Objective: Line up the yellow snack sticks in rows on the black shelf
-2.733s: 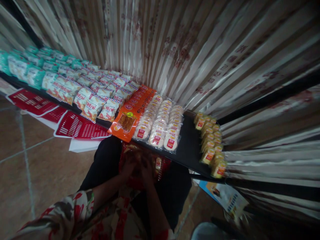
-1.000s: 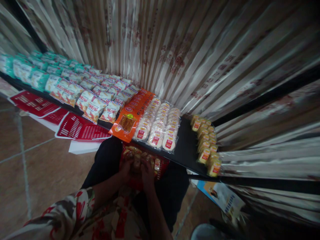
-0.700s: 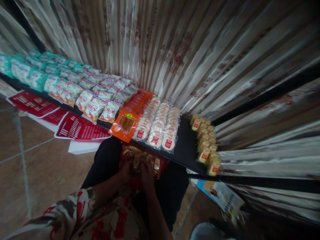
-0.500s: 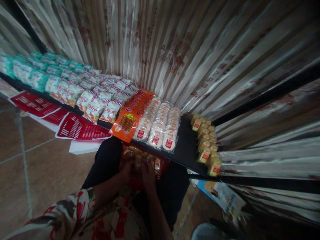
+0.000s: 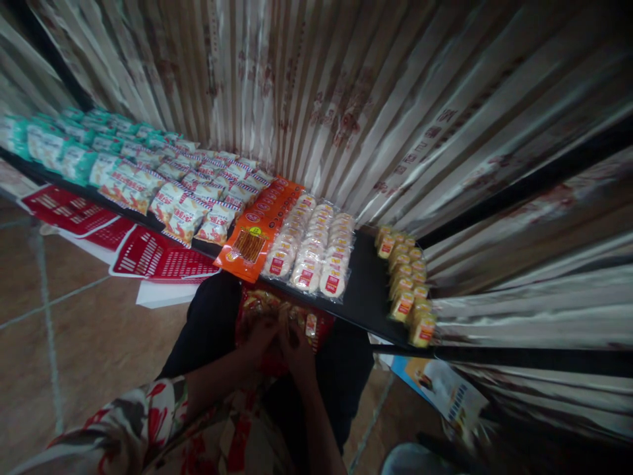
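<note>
A red basket (image 5: pixel 324 328) sits on my lap with several small wrapped snacks (image 5: pixel 310 324) in it. My left hand (image 5: pixel 261 335) and my right hand (image 5: pixel 299 349) are close together over the basket. Their fingers are closed on a small, pale brown wrapped snack (image 5: pixel 283 315) between them, though the dim light hides its details. Just beyond, on the black shelf (image 5: pixel 366 290), stand rows of round white packaged crackers (image 5: pixel 306 274). To their left lies an orange snack bag (image 5: pixel 257 234).
White and orange snack packets (image 5: pixel 182 211) and green packets (image 5: pixel 54 145) fill the shelf's left part. Yellow packaged snacks (image 5: pixel 403 300) stand at its right end. Red baskets (image 5: pixel 161 257) are under the shelf at left. A pleated curtain (image 5: pixel 316 99) hangs behind.
Both hands have drawn closer together over the basket, their fingertips now meeting at the small wrapped snack. The things on the shelf have stayed where they were.
</note>
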Demonstrator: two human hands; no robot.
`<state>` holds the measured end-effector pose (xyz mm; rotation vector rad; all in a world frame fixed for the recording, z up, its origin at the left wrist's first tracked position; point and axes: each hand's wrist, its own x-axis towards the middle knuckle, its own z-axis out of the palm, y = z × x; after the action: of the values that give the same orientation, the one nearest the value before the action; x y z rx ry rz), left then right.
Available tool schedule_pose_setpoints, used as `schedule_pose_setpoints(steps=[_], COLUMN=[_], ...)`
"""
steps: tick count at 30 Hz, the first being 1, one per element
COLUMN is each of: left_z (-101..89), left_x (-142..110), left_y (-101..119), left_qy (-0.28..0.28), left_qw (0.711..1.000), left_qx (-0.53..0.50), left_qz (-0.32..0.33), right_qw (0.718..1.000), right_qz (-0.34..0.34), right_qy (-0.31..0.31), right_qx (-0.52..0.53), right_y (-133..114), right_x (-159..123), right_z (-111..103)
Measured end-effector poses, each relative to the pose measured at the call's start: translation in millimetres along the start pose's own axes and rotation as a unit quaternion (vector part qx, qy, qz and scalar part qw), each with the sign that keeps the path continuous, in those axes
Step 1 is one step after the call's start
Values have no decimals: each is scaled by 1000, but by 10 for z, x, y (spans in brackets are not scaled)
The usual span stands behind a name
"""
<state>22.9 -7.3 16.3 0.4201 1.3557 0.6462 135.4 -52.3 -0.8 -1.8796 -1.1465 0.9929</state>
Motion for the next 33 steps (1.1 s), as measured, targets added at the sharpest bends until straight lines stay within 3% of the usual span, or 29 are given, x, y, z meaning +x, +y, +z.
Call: schedule_pose_setpoints(steps=[5,13,18,23,29,33], left_z=[87,329,556,823,1136,1373], left_x=[-11,-250,-357,-413,-523,-489], left_y=[-28,113,146,166,423,621], left_qy=[-14,-56,-144,-186,-212,-212], left_qw=[998,995,987,977,966,961], left_qx=[40,46,18,7,63,105], left_qz=[41,72,72,106,134,141], right_qw=[999,998,996,993,977,967], right_qz=[17,13,22,19,-18,-21], right_qy=[27,49,74,113,213,245], right_qx=[-38,24,40,39,-17,-65], right_y=[37,-156,-199,-158,-181,-258], right_x=[-36,-107,-114,-44,136,286], right_z=[-222,-574,-828,-1074,-1289,-1402])
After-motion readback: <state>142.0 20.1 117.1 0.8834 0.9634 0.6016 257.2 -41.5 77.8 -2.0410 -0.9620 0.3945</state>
